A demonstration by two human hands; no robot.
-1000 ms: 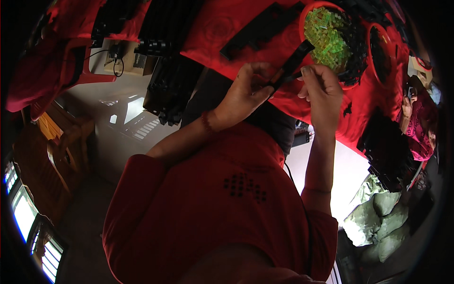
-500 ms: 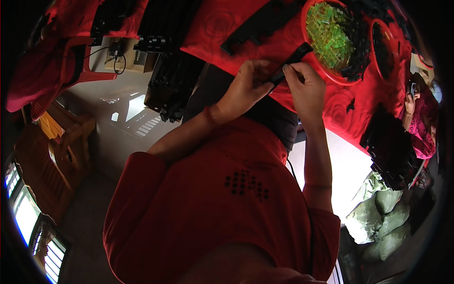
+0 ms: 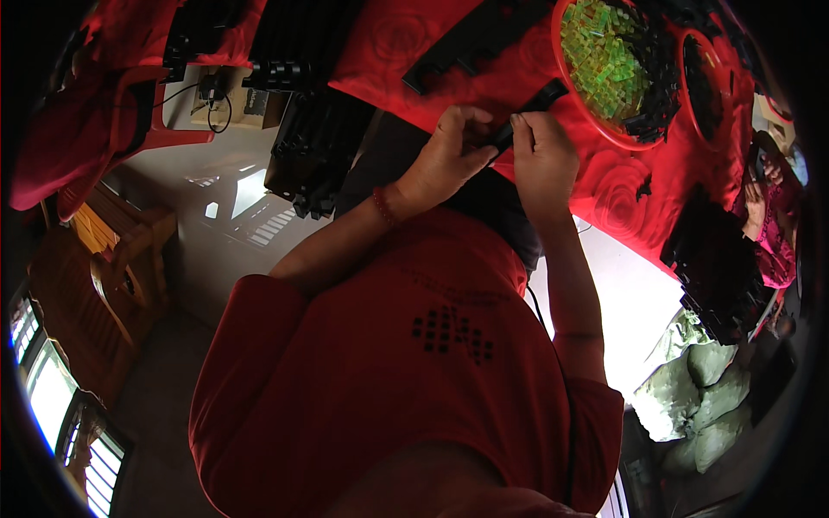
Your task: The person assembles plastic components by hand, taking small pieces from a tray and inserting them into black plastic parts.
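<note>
A long black plastic strip (image 3: 546, 93) slants between my hands above the front edge of the red-covered table. My left hand (image 3: 451, 154), a red bead bracelet at its wrist, grips the strip's near end with bent fingers. My right hand (image 3: 547, 162) is closed in a pinch with its fingertips against the strip's middle; whatever lies between them is too small to make out. Just beyond the strip's far end stands a red bowl (image 3: 607, 136) holding small translucent yellow-green pieces (image 3: 604, 60) and small black pieces (image 3: 663, 104). A notched black bar (image 3: 475, 41) lies on the cloth.
Another red bowl (image 3: 686, 108) with dark contents stands at the right. Black parts are stacked at the left (image 3: 313, 155) and right table edge (image 3: 712, 268). Beyond are a red chair (image 3: 160, 134), pale sacks (image 3: 704, 397) and another person's hand (image 3: 755, 207).
My right hand has shifted slightly left and up, its fingers drawn closer together at the strip. My left hand and the strip have barely moved. The other person's hand at the right has moved.
</note>
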